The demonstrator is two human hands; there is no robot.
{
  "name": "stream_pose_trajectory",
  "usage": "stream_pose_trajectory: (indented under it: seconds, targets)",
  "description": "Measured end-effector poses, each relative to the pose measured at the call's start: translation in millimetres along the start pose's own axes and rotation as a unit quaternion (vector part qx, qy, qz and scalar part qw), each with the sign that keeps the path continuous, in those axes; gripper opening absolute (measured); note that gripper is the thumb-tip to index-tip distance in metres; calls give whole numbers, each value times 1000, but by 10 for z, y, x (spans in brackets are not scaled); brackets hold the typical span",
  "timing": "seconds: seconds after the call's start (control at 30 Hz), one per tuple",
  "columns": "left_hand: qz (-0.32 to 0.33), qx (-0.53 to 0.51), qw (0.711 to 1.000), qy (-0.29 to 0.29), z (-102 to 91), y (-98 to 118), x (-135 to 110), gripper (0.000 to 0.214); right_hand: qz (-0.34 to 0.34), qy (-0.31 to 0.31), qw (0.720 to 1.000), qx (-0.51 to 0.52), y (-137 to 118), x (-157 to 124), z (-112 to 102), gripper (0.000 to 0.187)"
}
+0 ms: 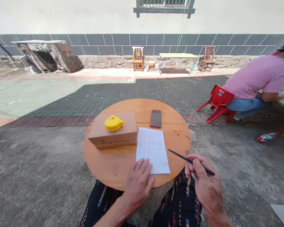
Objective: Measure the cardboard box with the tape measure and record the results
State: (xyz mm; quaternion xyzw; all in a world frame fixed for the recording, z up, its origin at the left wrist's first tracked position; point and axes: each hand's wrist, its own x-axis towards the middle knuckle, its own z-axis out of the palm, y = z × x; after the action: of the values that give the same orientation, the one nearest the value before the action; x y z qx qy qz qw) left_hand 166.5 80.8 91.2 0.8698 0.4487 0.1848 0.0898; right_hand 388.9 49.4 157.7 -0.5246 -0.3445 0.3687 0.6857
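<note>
Right hand [205, 179] half-curled, pinching a black pen [180, 155] slanting forward-left toward the paper [152, 145]; left hand [139, 181] pretty much flat, fingers on its near edge.

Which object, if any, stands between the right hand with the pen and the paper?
Nothing visible stands between the right hand, holding the black pen, and the paper. The left hand rests at its lower left corner, off that path; the cardboard box is left of it, the phone beyond its far edge.
</note>
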Motion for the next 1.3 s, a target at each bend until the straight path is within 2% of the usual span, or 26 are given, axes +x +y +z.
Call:
stream_pose_trajectory:
  seconds: [0.1, 0.17, 0.23, 0.33, 0.43, 0.5, 0.67, 0.87, 1.13, 1.3]
  targets:
    - [-7, -8, 1000, 12, 18, 3, -5, 38, 20, -20, 1000, -3, 100, 18, 72, 36]
    - [-5, -6, 1000, 10, 27, -3, -5, 43, 37, -24, 999, -30, 204, 30, 81, 33]
    - [-3, -1, 1000, 6, 35, -2, -6, 49, 44, 0, 998, -54, 315, 39, 90, 24]
    - [-5, 2, 1000, 1, 46, 30, -2, 49, 42, 25, 998, -40, 447, 59, 141, 25]
    - [-10, 5, 1000, -6, 49, 79, 11, 44, 59, -15, 998, -26, 520, 106, 236, 34]
    - [-14, 3, 1000, -8, 45, 99, 23, 42, 60, -36, 997, -44, 551, 153, 304, 33]
    - [-18, -14, 1000, -4, 27, 103, 43, 38, 20, -32, 997, -66, 643, 277, 446, 23]
    - [-29, -31, 999, 7, 11, 115, 57, 35, 42, -63, 995, -64, 745, 372, 575, 31]
    - [-32, -43, 998, 13, -6, 127, 65, 33, 12, -105, 980, -167, 827, 459, 558, 27]
    - [-42, -47, 998, 8, -1, 131, 64, 34, 8, -106, 980, -167, 877, 463, 528, 28]
